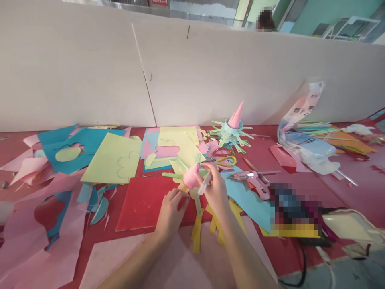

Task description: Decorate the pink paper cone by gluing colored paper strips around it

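A small pink paper cone [191, 176] stands over pale green and yellow strips near the middle of the table. Below and left of it, my left hand [174, 204] has its fingers curled near the cone's base; what they hold, if anything, is hidden. On the cone's right, my right hand [214, 186] is closed on a whitish translucent stick [205, 184], which slants beside the cone. Yellow paper strips [197, 235] spread beneath and between my hands. Behind stands a finished-looking pink cone [236, 116] on a light blue band with green strips fanned around it.
A red board [138, 204] lies under my left hand. A pink glue gun [255, 184], yellow-handled scissors [227, 161] and blue paper [245, 196] are on the right. Cut papers, including a yellow-green sheet [108, 160], cover the left. A white panel [90, 72] rises behind.
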A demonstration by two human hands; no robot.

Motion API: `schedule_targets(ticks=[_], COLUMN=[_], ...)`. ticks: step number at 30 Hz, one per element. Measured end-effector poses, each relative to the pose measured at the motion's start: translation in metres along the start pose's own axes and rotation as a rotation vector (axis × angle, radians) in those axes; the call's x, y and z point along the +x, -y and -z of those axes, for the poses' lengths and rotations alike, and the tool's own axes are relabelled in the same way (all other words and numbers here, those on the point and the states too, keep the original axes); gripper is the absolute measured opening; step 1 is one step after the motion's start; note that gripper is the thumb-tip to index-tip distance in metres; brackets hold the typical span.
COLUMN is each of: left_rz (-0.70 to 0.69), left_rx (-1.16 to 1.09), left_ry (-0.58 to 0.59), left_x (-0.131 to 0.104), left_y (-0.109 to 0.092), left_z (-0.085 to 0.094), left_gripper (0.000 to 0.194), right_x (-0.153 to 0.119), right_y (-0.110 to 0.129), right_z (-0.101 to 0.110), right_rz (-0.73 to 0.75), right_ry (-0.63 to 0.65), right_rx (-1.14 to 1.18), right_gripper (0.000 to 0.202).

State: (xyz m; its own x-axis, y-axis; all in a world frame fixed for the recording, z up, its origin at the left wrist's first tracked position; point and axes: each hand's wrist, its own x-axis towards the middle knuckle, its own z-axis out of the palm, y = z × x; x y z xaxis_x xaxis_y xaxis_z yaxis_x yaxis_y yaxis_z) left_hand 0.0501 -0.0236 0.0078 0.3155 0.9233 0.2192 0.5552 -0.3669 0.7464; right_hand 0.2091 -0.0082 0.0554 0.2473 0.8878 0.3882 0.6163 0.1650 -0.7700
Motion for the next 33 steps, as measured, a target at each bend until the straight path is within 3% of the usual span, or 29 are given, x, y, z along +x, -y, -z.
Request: schedule_targets(ticks=[5,12,15,18,21,24,29,33], left_rz=[-0.004,-0.007,-0.016,0.050,0.249,0.419,0.440,0.474], left_rx=[-0.006,0.014,0.060,0.068,-0.046,-0.251,-0.625,-0.786], left_ry=[0.038,0.074,-0.012,-0.174,-0.288,-0.263,-0.213,-0.209], left_x=[-0.001,-0.004,-0.004,-0.001,0.005,0.011,0.016,0.017], left_y=[-0.002,0.000,0.003,0.004,0.005,0.006,0.012,0.011], left_z=[-0.001,-0.005,-0.004,0.000,0.006,0.010,0.012,0.012], left_gripper=[0.015,0.015,0.015,0.013,0.022,0.034,0.035,0.031], right_x=[-0.004,-0.002,-0.002,-0.003,-0.004,-0.005,-0.005,-0.006], right_y=[-0.018,-0.022,-0.019,-0.019,-0.018,-0.016,-0.015,-0.013], right_z=[-0.023,-0.021,-0.016,-0.014,-0.013,-0.011,-0.009,-0.008], right_rz=[0.038,0.050,0.053,0.067,0.088,0.154,0.225,0.226], right_ry=[0.042,-0.040,-0.052,-0.055,-0.077,-0.112,-0.150,-0.168], right_rx=[-0.058,-0.063,-0.055,-0.053,-0.059,-0.047,-0.033,-0.014], right_gripper=[0.027,0.028,0.029,0.028,0.025,0.023,0.030,0.031])
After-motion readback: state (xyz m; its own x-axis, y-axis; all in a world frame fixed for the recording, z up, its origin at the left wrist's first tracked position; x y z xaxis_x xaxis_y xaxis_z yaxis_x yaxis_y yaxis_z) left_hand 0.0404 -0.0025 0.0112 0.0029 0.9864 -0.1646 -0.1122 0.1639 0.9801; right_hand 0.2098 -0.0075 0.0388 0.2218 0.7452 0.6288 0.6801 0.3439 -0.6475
